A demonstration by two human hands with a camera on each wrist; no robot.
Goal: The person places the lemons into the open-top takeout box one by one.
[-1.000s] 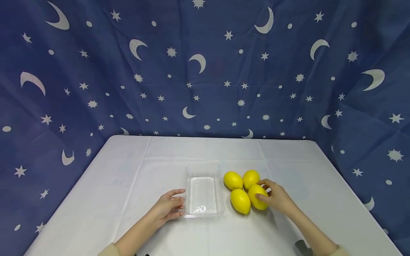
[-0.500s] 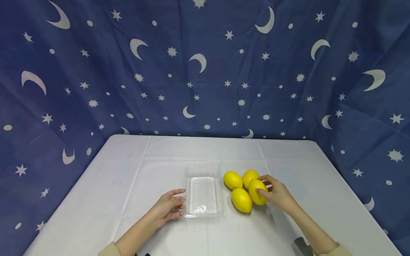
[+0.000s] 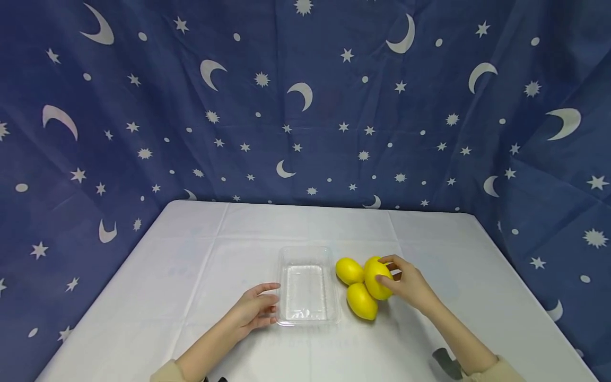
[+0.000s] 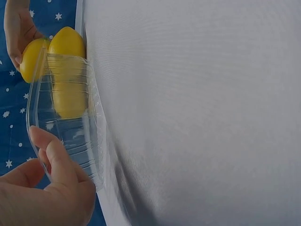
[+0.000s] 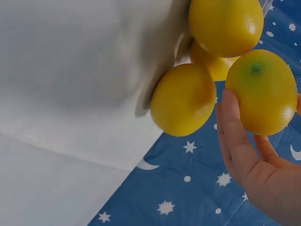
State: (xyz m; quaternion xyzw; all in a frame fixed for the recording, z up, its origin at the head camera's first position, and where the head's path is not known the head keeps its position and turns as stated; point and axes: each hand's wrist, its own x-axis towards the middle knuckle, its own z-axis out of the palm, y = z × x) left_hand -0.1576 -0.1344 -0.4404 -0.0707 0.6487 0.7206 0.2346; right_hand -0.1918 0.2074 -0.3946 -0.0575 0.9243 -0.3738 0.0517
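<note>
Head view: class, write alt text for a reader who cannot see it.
A person's right hand grips a yellow lemon just above three other lemons on a white table. Their left hand holds the edge of an empty clear plastic tray beside them.

Your left hand (image 3: 253, 312) lies low in front of you, forearm stretched forward, fingers (image 4: 54, 153) lightly curled with the thumb apart. Your right hand (image 3: 406, 284) is raised a little, forearm angled inward, fingers (image 5: 233, 129) and thumb curled in a grip.
</note>
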